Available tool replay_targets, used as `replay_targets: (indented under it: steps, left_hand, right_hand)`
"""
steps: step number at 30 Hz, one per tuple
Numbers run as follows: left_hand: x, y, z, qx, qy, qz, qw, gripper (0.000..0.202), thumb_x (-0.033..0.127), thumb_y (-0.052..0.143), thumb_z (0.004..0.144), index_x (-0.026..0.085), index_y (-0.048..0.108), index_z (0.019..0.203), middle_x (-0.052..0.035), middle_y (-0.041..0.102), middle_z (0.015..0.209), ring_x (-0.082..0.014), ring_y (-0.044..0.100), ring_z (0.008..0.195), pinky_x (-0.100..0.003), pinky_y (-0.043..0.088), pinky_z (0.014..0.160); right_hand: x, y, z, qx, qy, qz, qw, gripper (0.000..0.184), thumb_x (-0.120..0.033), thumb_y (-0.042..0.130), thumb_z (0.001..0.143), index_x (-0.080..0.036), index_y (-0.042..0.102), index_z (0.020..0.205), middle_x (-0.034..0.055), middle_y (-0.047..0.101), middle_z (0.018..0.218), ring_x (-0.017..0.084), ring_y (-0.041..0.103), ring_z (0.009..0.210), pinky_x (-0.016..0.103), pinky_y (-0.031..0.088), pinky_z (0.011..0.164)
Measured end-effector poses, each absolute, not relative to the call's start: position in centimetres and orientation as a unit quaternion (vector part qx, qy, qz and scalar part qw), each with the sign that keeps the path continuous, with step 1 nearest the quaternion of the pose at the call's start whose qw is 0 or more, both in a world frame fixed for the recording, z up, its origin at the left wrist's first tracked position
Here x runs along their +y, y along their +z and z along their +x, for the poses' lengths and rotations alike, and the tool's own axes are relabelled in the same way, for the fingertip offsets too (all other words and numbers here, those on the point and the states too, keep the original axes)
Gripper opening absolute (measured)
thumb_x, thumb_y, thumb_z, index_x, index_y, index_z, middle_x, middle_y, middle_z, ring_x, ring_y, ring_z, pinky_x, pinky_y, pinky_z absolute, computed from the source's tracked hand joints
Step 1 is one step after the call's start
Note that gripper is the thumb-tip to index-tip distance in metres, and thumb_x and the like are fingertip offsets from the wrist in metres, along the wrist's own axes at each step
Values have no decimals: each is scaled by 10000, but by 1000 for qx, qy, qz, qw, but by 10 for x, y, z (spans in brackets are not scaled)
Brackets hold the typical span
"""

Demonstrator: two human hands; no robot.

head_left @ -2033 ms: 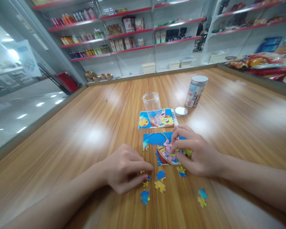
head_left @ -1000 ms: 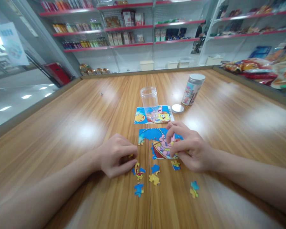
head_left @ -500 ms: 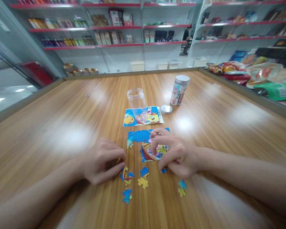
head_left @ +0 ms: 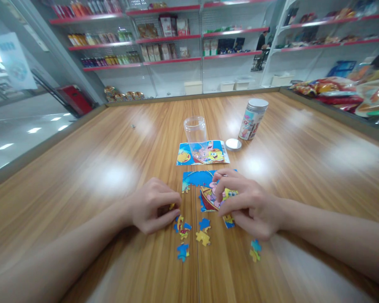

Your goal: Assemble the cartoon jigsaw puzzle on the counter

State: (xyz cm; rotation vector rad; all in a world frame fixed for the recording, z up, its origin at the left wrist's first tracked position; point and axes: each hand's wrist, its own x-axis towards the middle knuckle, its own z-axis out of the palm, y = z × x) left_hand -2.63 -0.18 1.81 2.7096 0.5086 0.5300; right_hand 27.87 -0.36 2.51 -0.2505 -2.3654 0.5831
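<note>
In the head view, the partly joined puzzle (head_left: pixel 206 180) lies mid-table, its right side beneath the right hand (head_left: pixel 248 204), whose loosely curled fingers could split the seams by dragging; whether they grip the near piece (head_left: pixel 230 223), I cannot tell. The left hand (head_left: pixel 158 206) curls by a yellow piece (head_left: pixel 172 206), its grip unclear. The puzzle looks flat, blue across the far side, its near-left corner missing.

Noted far beyond the fingers (head_left: pixel 169 198): red-edged shelves (head_left: pixel 172 38), stocked with small bottles (head_left: pixel 110 61); under these, a whitish bin (head_left: pixel 193 88). Far right of the fingers, spotted heaped shiny packets (head_left: pixel 331 89) (too blurred to read). Far left, beyond the fingers, glimpsed a red case (head_left: pixel 72 99).
</note>
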Motion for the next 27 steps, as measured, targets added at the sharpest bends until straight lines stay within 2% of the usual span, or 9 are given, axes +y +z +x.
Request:
replay_targets:
  steps: [2, 8, 15, 22, 27]
  left_hand:
    - [-3, 18, -26, 169, 191, 953, 164, 42, 156, 565, 862, 168, 604, 854, 12, 540, 588, -131, 469, 481, -318, 292, 474]
    - [-13, 18, -15, 116, 196, 958, 176, 186, 164, 598, 853, 149, 639, 1033, -1, 602, 639, -142, 523, 515, -319, 327, 485]
    - [-13, 20, -11, 112, 184, 958, 190, 279, 117, 544, 845, 137, 629, 1110, -15, 642, 683, -142, 551, 519, -319, 340, 476]
    - [-16, 23, -10, 104, 163, 961, 199, 215, 196, 572, 870, 143, 637, 1068, -22, 630, 653, -157, 583, 535, -319, 359, 485]
    - [-15, 20, -11, 112, 152, 966, 178, 110, 211, 585, 892, 161, 646, 969, -18, 607, 632, -151, 563, 524, -334, 319, 476]
  right_hand:
    - [-4, 26, 278, -905, 219, -100, 351, 256, -16, 530, 667, -183, 676, 796, 54, 571, 887, 203, 536, 900, 558, 409, 1036]
    - [-4, 25, 279, -902, 212, -113, 359, 252, -8, 542, 643, -172, 682, 774, 63, 571, 873, 228, 532, 955, 543, 424, 1023]
    - [-4, 26, 278, -905, 211, -109, 352, 280, -17, 535, 648, -187, 682, 815, 49, 572, 886, 205, 533, 900, 567, 393, 1059]
    - [-3, 25, 278, -905, 212, -111, 352, 261, -29, 539, 643, -181, 676, 804, 56, 564, 880, 223, 521, 932, 557, 416, 1018]
    - [-3, 23, 278, -903, 210, -111, 357, 273, -30, 541, 644, -188, 681, 818, 57, 568, 879, 227, 515, 929, 549, 428, 995]
